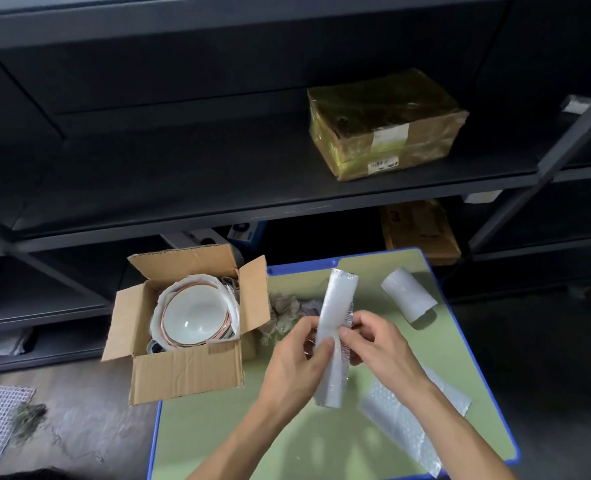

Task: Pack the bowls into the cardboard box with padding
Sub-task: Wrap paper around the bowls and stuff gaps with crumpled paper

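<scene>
Dim storeroom; dark metal shelving (218,202) beyond the grip, yellow-taped brown carton (387,126) on a shelf up and right of it. Beneath the hands: green table top with blue rim (287,438). Pinched at mid-length between left hand (297,368) and right hand (380,344), fingers and thumbs curled round it: long white roll of bubble wrap (339,299), nearly upright. Left of the grip, at the table's left edge: open brown cardboard box (186,372), flaps out. Inside: stacked white bowls with copper-coloured rims (197,320), nested in white foam sheet (161,306). Between box and grip: crumpled grey paper (283,313). Right of the grip: short bubble-wrap roll (408,294), lying apart. Under the right forearm: flat bubble-wrap sheet (391,420).
</scene>
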The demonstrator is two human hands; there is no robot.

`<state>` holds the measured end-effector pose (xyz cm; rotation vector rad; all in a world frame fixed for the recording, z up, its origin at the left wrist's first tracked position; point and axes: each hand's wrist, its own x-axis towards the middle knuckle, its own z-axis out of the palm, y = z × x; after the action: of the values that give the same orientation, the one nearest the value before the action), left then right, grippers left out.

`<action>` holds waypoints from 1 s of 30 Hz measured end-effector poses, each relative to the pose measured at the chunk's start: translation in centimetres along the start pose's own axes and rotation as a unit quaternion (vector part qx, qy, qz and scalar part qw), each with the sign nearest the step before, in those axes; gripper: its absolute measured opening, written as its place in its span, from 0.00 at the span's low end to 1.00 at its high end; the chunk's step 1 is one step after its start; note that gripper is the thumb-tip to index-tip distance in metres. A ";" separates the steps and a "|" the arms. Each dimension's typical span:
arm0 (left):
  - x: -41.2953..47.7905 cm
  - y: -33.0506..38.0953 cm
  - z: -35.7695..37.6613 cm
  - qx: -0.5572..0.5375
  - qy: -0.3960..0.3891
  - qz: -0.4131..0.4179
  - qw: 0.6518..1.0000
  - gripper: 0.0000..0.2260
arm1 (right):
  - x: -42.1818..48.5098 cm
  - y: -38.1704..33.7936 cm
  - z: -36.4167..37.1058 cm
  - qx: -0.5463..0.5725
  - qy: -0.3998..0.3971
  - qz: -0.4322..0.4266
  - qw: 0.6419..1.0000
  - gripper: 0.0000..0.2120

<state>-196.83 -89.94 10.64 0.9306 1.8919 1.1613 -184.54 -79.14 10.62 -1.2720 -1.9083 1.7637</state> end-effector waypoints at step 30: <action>-0.4 -0.2 -0.3 -0.065 -0.049 -0.020 0.996 0.12 | -0.8 0.4 -0.6 0.018 -0.040 -0.008 0.999 0.07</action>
<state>-196.94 -90.46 10.68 0.8589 1.7275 1.1778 -183.52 -79.34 10.72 -1.1887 -1.9140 1.8588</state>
